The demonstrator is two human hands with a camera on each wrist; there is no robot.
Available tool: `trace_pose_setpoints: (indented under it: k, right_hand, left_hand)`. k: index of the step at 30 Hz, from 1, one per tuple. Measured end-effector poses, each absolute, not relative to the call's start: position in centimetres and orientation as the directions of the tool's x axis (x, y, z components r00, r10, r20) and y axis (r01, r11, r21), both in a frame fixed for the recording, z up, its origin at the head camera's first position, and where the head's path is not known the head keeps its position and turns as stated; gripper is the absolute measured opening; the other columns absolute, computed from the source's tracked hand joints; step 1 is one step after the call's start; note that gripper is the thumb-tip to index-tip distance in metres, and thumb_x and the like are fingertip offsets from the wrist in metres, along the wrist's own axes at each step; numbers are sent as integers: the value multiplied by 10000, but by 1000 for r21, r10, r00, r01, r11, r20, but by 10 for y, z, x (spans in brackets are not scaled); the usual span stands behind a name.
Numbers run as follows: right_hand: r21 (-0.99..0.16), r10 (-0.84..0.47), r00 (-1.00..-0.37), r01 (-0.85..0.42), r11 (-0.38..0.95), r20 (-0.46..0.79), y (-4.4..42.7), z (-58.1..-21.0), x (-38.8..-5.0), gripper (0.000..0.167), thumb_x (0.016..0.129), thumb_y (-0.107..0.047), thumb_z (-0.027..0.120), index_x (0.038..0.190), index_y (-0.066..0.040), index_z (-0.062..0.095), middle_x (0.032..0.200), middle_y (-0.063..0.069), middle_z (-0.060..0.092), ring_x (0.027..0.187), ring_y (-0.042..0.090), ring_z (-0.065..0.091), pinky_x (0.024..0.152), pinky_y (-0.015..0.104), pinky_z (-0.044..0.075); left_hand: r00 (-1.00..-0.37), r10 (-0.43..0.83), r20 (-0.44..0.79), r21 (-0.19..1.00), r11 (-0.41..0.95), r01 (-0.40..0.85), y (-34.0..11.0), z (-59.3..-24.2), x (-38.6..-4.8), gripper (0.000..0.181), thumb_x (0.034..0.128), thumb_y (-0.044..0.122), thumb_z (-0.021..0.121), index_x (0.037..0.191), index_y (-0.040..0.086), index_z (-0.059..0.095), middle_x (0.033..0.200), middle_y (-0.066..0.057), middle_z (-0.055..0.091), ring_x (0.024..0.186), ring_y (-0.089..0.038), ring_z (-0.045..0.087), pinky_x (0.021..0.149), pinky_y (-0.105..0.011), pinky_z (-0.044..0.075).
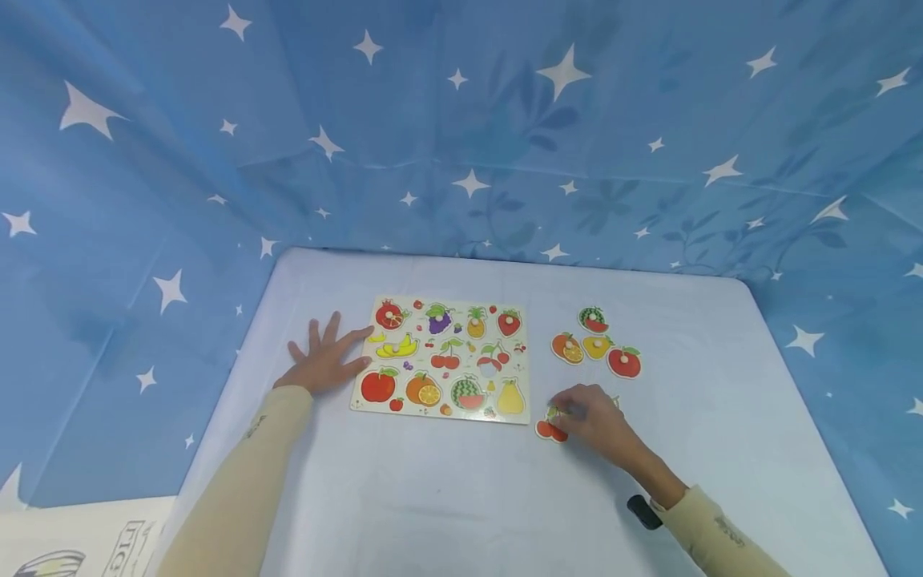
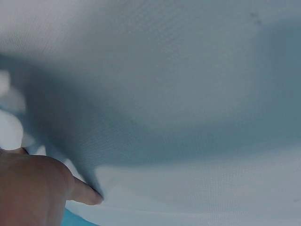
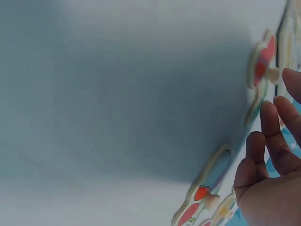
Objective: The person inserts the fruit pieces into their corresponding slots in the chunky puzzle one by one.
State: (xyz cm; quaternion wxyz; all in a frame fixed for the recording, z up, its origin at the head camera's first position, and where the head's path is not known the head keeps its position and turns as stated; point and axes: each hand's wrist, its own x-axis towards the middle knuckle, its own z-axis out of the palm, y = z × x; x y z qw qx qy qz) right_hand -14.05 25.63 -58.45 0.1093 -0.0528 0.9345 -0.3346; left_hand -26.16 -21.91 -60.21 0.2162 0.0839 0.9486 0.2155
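A wooden fruit puzzle board (image 1: 414, 409) lies flat on the table. Several knobbed pieces sit in it, among them a strawberry piece (image 1: 509, 323). My left hand (image 1: 324, 362) rests at the board's left edge with fingers spread, thumb and forefinger touching that edge; the left wrist view shows only part of this hand (image 2: 42, 188). Over a loose cherry piece (image 1: 546, 430), right of the board, is my right hand (image 1: 593, 423). In the right wrist view its thumb and fingertips are close to the piece's knob (image 3: 273, 74), with a gap visible. Another piece (image 1: 616, 401) is mostly hidden behind that hand.
Farther back on the right lie a watermelon piece (image 1: 594, 320), an orange piece (image 1: 567, 349), a pear piece (image 1: 597, 347) and an apple piece (image 1: 624, 362). A white cloth (image 1: 433, 497) covers the table. Blue starry fabric (image 1: 433, 120) hangs behind it. Printed material (image 1: 79, 541) shows at lower left.
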Motion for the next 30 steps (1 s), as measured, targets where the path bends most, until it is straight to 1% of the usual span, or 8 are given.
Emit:
trace_pose_setpoints:
  k: [4,11,17,23,26,30]
  right_hand:
    - [-627,-170,-973,-33,778,-159,253,-591,-136,214,910,-102,860,1116,-104,801,1007,-37,705,1025,219,561,846,401,547]
    - [-604,-176,-976,-64,794,-128,247,-597,-133,157,905,-69,858,1041,-109,789,914,-54,645,956,208,533,808,384,539]
    - [-584,-148,-978,-33,811,-149,244,-597,-133,135,909,-77,859,1009,-119,779,907,-42,634,950,207,534,811,393,546]
    - [-575,-134,-974,-6,818,-182,243,-592,-134,123,921,-62,842,1018,-101,776,957,-14,662,987,224,551,840,406,564]
    - [-574,-142,-971,-7,819,-190,244,-588,-137,127,929,-60,833,1038,-91,775,972,-5,667,1005,233,550,843,410,567]
    - [-567,-161,-973,-39,823,-167,248,-581,-143,126,932,-55,825,1046,-78,776,960,-9,667,1008,241,548,833,421,564]
  left_hand:
    - [-896,252,-364,450,891,67,-218,-600,-261,731,1045,497,627,1688,286,350,1763,-252,-91,1543,-601,-186,1081,-886,-109]
    - [-897,246,-367,438,897,67,-217,-598,-258,740,1043,495,633,1690,279,347,1764,-251,-83,1546,-602,-172,1093,-881,-93]
    - [-896,247,-369,431,899,70,-217,-601,-260,736,1045,494,628,1689,277,349,1762,-260,-77,1542,-614,-168,1087,-885,-96]
    - [-896,248,-367,435,897,70,-218,-602,-261,732,1043,499,631,1686,280,357,1763,-259,-75,1542,-612,-171,1082,-889,-96]
    - [-897,249,-364,436,897,72,-218,-603,-262,735,1040,507,632,1685,282,360,1763,-259,-71,1543,-611,-169,1081,-891,-93]
    - [-897,248,-366,439,896,69,-219,-603,-263,737,1039,509,632,1686,285,359,1764,-257,-72,1544,-606,-175,1080,-890,-98]
